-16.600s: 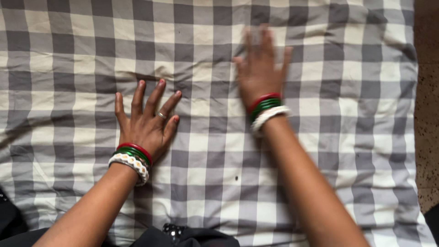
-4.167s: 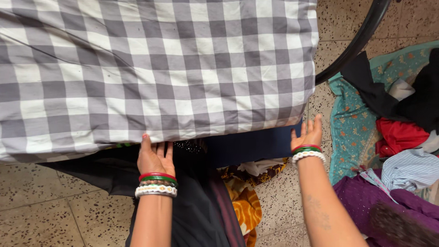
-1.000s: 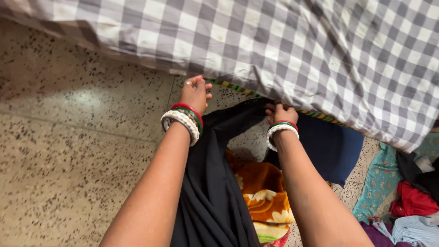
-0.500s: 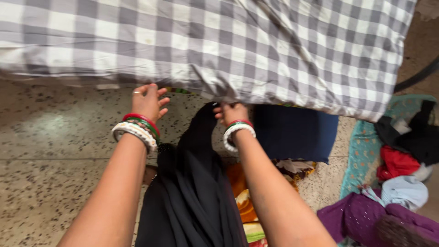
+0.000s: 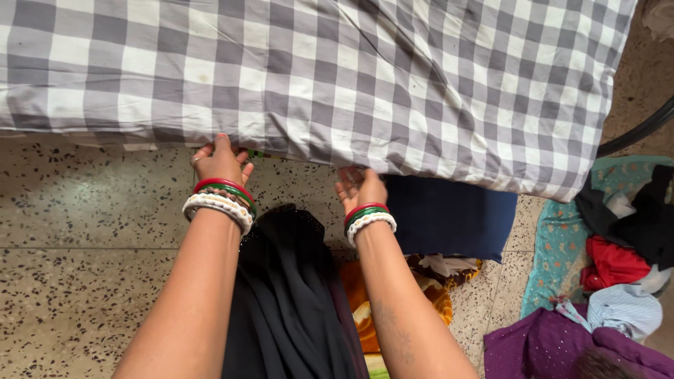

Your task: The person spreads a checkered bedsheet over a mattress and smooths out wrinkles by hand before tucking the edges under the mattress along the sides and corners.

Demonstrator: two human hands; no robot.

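Note:
A grey and white checked sheet (image 5: 365, 77) covers a mattress that fills the top of the view. My left hand (image 5: 219, 163) is at its near edge with curled fingers closed on the hem. My right hand (image 5: 361, 189) is a little to the right, its fingers pushed up under the same edge and partly hidden by the cloth. Both wrists wear red, green and white bangles. A thin striped green trim (image 5: 257, 154) peeks out under the sheet between my hands.
Speckled stone floor (image 5: 84, 231) lies at the left. A black garment (image 5: 288, 295) hangs below my arms, over an orange patterned cloth (image 5: 428, 295). A navy blue cloth (image 5: 449, 217) sits under the mattress edge. Clothes are piled at the right on a teal cloth (image 5: 562, 245), beside a black curved bar (image 5: 642, 130).
My left hand has gone from open beside the edge to closed on the hem. My right hand moved slightly right along the edge. The black garment dropped lower.

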